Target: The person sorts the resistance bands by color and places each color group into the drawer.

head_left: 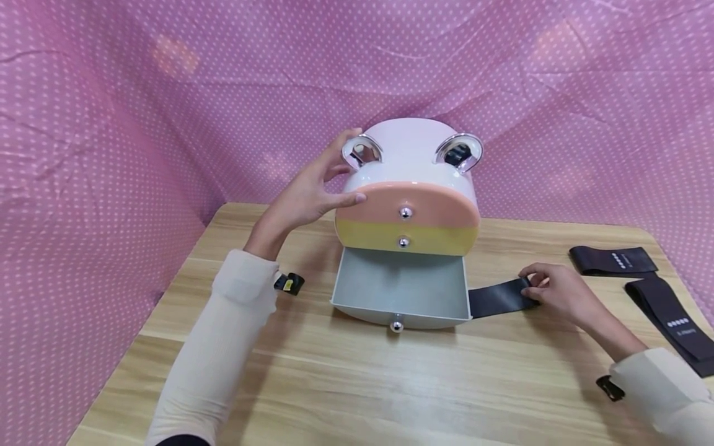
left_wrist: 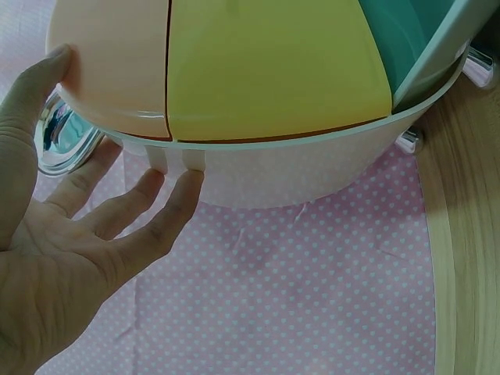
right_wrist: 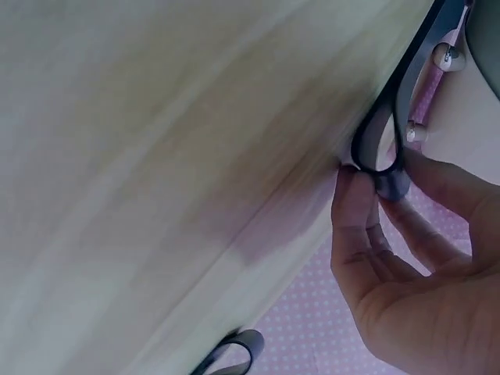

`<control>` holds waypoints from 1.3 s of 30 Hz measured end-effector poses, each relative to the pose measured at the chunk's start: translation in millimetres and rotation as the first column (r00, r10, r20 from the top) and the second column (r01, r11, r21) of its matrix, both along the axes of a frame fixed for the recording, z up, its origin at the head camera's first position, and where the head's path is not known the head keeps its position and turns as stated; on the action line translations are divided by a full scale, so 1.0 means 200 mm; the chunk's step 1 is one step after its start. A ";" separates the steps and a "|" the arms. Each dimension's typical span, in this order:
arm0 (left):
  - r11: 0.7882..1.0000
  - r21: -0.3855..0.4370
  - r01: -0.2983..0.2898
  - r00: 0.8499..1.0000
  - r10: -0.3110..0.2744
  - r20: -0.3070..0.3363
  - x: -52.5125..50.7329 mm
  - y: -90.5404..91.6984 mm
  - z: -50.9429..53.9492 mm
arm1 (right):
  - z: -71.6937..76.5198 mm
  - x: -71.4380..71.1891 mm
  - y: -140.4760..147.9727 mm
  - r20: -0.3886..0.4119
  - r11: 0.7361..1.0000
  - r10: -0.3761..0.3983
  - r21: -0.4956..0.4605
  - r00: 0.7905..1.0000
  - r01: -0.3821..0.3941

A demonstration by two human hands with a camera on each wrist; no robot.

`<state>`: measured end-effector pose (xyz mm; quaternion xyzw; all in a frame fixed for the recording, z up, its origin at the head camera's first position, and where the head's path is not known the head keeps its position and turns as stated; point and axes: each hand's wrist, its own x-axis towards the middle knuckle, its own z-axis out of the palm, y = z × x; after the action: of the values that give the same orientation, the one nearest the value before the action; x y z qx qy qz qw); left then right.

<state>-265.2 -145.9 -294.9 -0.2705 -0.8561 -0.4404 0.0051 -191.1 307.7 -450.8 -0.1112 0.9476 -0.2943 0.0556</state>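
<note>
A small chest of drawers point(head_left: 409, 148) with a white shell, shiny silver ears and round knobs stands on the table. Its peach point(head_left: 379, 201) and yellow drawers are closed; the grey-green bottom drawer point(head_left: 401, 285) is pulled out, showing nothing inside. My left hand point(head_left: 309, 192) rests on the chest's left side, thumb on the peach front and spread fingers along the shell point(left_wrist: 273, 172). Beside the drawer, to its right, lies a black resistance band point(head_left: 499, 298). My right hand point(head_left: 558, 294) pinches its looped end point(right_wrist: 391, 183); the far end is partly hidden by the drawer.
Two more black resistance bands, one point(head_left: 613, 261) behind the other point(head_left: 675, 325), lie at the table's right side. The wooden table point(head_left: 357, 384) has pink dotted cloth point(head_left: 279, 74) hanging behind and beside it. Black straps point(head_left: 290, 284) show at both sleeves.
</note>
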 end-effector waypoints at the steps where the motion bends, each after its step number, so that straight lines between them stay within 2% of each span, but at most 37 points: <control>1: 1.000 0.001 0.000 1.000 0.000 -0.001 0.00 0.00 0.00 | 0.00 0.00 0.00 -0.014 1.000 0.002 0.001 1.000 -0.002; 11: 1.000 0.001 -0.004 1.000 0.004 0.008 0.00 0.00 0.01 | 0.03 0.04 -0.04 -0.063 1.000 0.007 -0.001 0.998 -0.007; 15: 1.000 -0.009 -0.015 1.000 0.015 0.011 0.00 0.00 0.00 | 0.03 0.05 -0.05 -0.040 1.000 0.011 -0.004 0.999 -0.011; 19: 1.000 -0.012 -0.015 1.000 0.016 0.011 0.00 0.00 0.00 | 0.07 0.06 -0.06 -0.038 1.000 -0.018 -0.010 0.999 0.017; 22: 1.000 -0.019 -0.016 1.000 0.016 0.008 0.00 0.00 0.00 | 0.13 0.09 -0.08 -0.076 0.998 -0.053 -0.030 0.996 0.051; 24: 1.000 -0.021 -0.017 1.000 0.017 0.006 0.00 0.00 0.01 | 0.19 0.11 -0.10 -0.136 0.997 -0.069 -0.048 0.988 0.063; 30: 1.000 -0.012 -0.013 1.000 0.013 0.008 0.01 0.00 0.00 | 0.38 0.18 -0.17 -0.335 0.997 -0.075 -0.036 0.939 0.067; 39: 1.000 -0.007 0.001 1.000 -0.001 0.001 0.00 0.00 0.00 | 0.65 0.27 -0.26 -0.393 0.994 -0.110 -0.029 0.913 0.107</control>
<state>-265.1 -146.8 -294.8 -0.2707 -0.8574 -0.4376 0.0034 -137.3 254.7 -321.7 -0.1157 0.9430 -0.2720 -0.1528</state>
